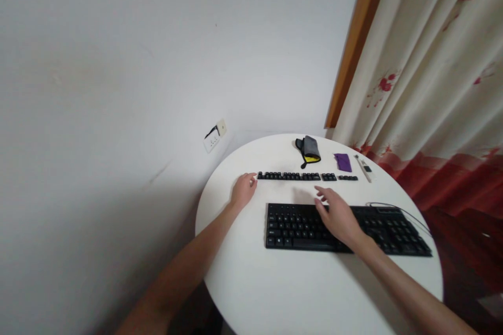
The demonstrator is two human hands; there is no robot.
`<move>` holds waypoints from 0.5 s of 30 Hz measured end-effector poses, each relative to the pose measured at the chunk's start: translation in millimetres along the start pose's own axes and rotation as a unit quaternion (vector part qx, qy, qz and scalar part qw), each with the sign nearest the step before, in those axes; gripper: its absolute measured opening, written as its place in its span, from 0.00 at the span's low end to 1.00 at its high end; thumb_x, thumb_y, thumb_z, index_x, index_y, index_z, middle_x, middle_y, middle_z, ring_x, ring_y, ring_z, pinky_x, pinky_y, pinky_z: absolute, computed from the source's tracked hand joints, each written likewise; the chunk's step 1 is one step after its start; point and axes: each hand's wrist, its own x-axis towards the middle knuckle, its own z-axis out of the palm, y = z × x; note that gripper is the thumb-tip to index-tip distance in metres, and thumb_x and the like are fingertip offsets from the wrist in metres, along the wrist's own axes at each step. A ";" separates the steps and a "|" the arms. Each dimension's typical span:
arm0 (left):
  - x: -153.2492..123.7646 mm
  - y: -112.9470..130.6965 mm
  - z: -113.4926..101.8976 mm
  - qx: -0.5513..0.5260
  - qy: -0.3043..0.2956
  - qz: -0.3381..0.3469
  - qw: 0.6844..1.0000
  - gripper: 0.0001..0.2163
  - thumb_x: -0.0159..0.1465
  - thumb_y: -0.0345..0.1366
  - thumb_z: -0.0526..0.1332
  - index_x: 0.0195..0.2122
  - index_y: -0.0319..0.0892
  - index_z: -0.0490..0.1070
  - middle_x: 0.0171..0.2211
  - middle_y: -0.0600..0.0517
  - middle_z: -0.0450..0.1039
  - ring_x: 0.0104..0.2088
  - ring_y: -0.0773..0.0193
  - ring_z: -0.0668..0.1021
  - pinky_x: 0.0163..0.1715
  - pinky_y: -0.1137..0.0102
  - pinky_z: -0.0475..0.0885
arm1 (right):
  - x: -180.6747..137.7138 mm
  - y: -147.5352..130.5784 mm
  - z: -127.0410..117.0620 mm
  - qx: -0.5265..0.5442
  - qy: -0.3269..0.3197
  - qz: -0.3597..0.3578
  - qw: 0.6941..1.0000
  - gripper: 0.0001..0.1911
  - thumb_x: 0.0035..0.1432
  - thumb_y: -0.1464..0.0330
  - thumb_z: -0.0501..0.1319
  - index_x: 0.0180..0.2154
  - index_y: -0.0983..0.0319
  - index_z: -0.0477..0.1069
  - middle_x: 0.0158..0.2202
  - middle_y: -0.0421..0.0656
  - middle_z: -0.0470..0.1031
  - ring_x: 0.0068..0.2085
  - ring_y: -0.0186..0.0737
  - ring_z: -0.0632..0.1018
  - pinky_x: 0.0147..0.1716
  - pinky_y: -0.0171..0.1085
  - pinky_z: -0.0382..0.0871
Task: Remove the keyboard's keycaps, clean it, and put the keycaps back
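A black keyboard (302, 226) lies on the white round table, its top row of keys bare and its other rows fitted with keycaps. Behind it runs a line of loose black keycaps (291, 176), split into several groups. My left hand (244, 189) rests at the left end of that line, fingers slightly curled and a little apart beside the endmost keycap; nothing shows between them. Over the middle of the keyboard hovers my right hand (336, 214), fingers loosely stretched toward the keycaps, thumb apart, holding nothing. It hides some of the keys.
Toward the back of the round table (314, 288) lie a grey and yellow pouch (312, 148), a purple cloth (343, 162) and a slim white tool (364, 168). A cable (401, 208) leaves the keyboard's right rear. A wall with a socket (212, 140) stands left, a curtain (424, 89) right.
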 end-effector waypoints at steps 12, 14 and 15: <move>-11.3 -2.0 6.6 0.043 0.001 0.065 0.997 0.17 0.65 0.29 0.56 0.56 0.44 0.66 0.46 0.47 0.70 0.48 0.57 0.71 0.52 0.62 0.65 | 110.3 -94.5 111.4 -0.120 -0.210 -0.029 0.970 0.26 0.67 0.65 0.50 0.64 0.64 0.53 0.46 0.56 0.77 0.45 0.51 0.79 0.41 0.43 0.69; -11.6 -2.4 7.4 0.047 0.002 0.065 0.997 0.17 0.65 0.29 0.57 0.56 0.44 0.67 0.45 0.47 0.70 0.48 0.56 0.70 0.52 0.62 0.65 | 113.4 -95.5 116.5 -0.132 -0.209 -0.028 0.969 0.24 0.67 0.66 0.49 0.62 0.65 0.55 0.45 0.57 0.77 0.44 0.52 0.79 0.41 0.44 0.69; -11.9 -2.7 7.6 0.047 0.002 0.064 0.997 0.17 0.65 0.29 0.57 0.55 0.44 0.68 0.45 0.47 0.70 0.48 0.56 0.70 0.51 0.62 0.65 | 113.8 -95.8 117.8 -0.135 -0.208 -0.030 0.968 0.23 0.67 0.66 0.49 0.61 0.65 0.57 0.46 0.56 0.77 0.44 0.52 0.79 0.41 0.44 0.69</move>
